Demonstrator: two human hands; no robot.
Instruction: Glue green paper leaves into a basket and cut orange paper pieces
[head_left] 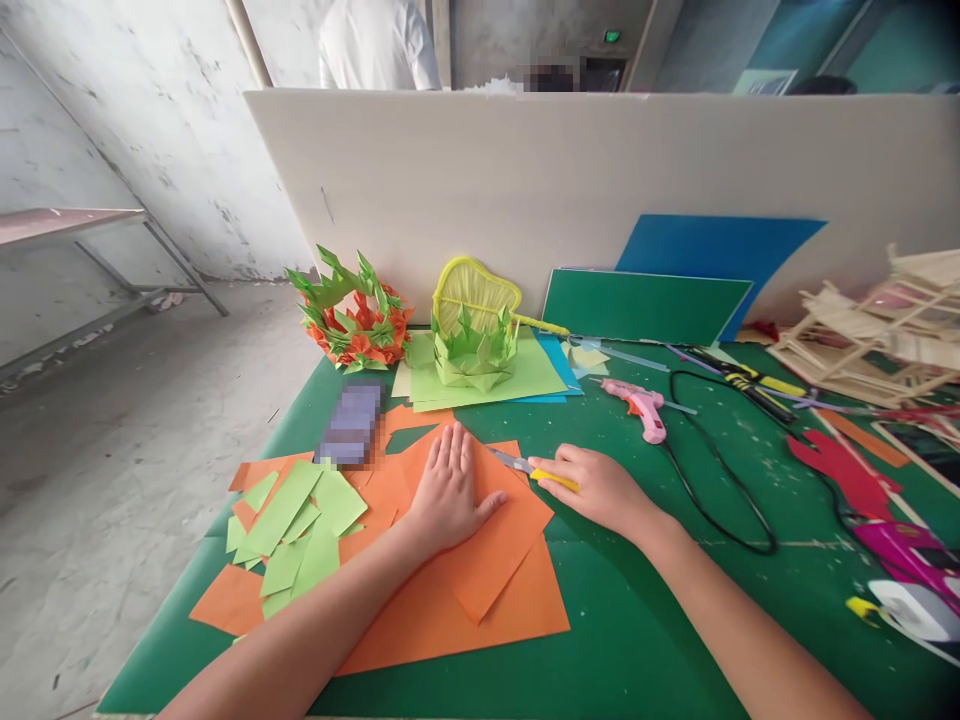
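Where our orange paper (521,515) lies: on another orange sheet (450,645), atop the desk (637,630).
Left hand (452,490): we lay it open on the paper.
Right hand (600,487): closed around our yellow cutter (553,479).
Beyond: green crown (476,362), pink glue gun (642,406).

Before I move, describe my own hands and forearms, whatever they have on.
The left hand and right hand are bare, with no gloves or rings visible. The left forearm and right forearm are uncovered too: no sleeve, watch or bracelet shows.
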